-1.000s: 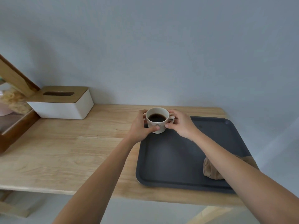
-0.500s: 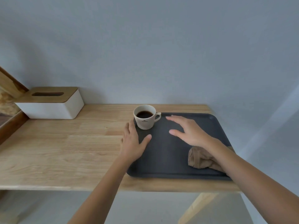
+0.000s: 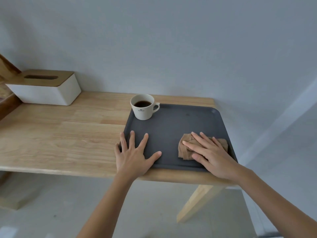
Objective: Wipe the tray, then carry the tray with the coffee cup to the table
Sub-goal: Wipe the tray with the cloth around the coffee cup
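A dark grey tray sits on a pale wooden desk with visible light-brown grain stripes. The cup is cream-white with a small dark emblem and holds near-black coffee. The cloth under my right hand is tan. A white tissue box has a light-brown wooden lid. The wall is plain pale blue-grey.

A matt dark tray lies on pale smooth wood table; crumpled tan cloth, glossy ceramic cup.
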